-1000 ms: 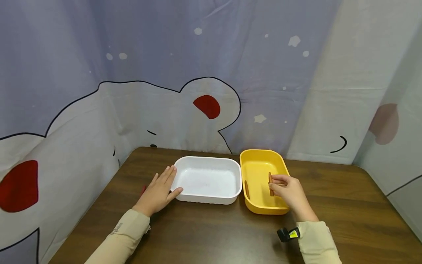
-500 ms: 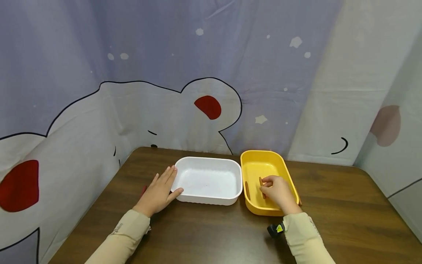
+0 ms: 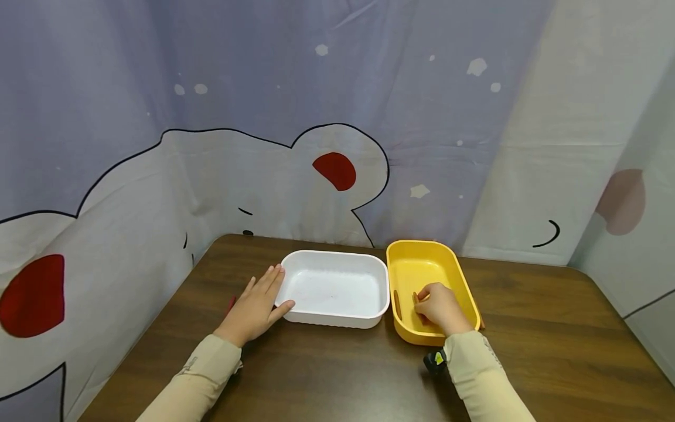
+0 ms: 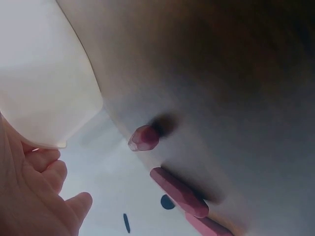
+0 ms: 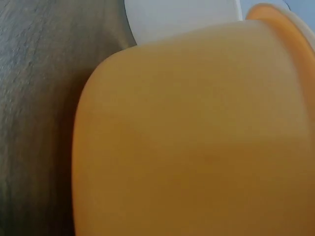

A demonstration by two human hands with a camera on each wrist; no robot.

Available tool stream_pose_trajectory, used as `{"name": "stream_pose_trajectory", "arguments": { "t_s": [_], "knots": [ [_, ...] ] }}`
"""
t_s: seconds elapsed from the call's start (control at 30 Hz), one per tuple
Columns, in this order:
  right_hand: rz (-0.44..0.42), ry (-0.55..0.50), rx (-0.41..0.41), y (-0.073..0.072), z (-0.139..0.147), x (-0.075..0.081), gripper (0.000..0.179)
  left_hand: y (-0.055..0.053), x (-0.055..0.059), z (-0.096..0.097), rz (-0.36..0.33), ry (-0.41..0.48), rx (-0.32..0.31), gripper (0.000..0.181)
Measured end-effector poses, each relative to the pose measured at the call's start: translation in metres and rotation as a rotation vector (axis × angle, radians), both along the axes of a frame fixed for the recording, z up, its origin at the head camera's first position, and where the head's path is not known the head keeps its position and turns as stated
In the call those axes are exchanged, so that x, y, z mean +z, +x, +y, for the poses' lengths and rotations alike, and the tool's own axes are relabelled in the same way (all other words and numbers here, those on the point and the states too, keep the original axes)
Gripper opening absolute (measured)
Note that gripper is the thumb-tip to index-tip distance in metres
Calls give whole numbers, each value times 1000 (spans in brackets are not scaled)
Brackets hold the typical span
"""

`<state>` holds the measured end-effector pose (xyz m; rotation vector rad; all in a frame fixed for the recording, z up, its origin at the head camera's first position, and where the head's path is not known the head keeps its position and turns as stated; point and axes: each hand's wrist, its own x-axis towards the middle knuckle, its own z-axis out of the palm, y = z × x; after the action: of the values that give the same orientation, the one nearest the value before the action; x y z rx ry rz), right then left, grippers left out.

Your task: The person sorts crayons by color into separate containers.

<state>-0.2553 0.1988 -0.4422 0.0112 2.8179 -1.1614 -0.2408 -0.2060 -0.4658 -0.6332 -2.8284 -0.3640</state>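
Observation:
My left hand [image 3: 256, 308] rests on the left end of a white plastic bin [image 3: 334, 322], fingers straight and thumb over its front corner. To the right, touching it, stands a yellow plastic bin [image 3: 422, 339]. Reaching down inside the yellow bin, my right hand [image 3: 442, 306] pinches a thin brown stick [image 3: 415, 298], partly hidden by the fingers. A second brown stick [image 3: 398, 305] lies along the bin's left wall. The right wrist view shows only the outside of the yellow bin [image 5: 197, 123], so the right fingers are hidden there.
Several reddish faceted pieces [image 4: 179, 191] lie on the table left of the white bin, mostly behind my left hand. A brown piece [image 3: 482, 320] shows just right of the yellow bin. A printed curtain [image 3: 337, 88] stands behind the brown table [image 3: 337, 375].
My right hand has moved left and down into the yellow bin with the brown stick, which now sits near the bin's floor. The left hand has stayed on the white bin.

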Motion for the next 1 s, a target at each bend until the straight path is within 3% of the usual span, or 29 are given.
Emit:
{"name": "stream_pose_trajectory", "arguments": {
  "t_s": [0.6, 0.83, 1.0],
  "knots": [
    [64, 70, 0, 1, 3, 3, 20, 1, 3, 1, -5, 1, 2, 78],
    [34, 32, 14, 4, 6, 15, 24, 1, 2, 0, -4, 3, 1, 78],
    [102, 76, 23, 12, 11, 26, 24, 2, 3, 1, -5, 0, 1, 78]
  ]
}}
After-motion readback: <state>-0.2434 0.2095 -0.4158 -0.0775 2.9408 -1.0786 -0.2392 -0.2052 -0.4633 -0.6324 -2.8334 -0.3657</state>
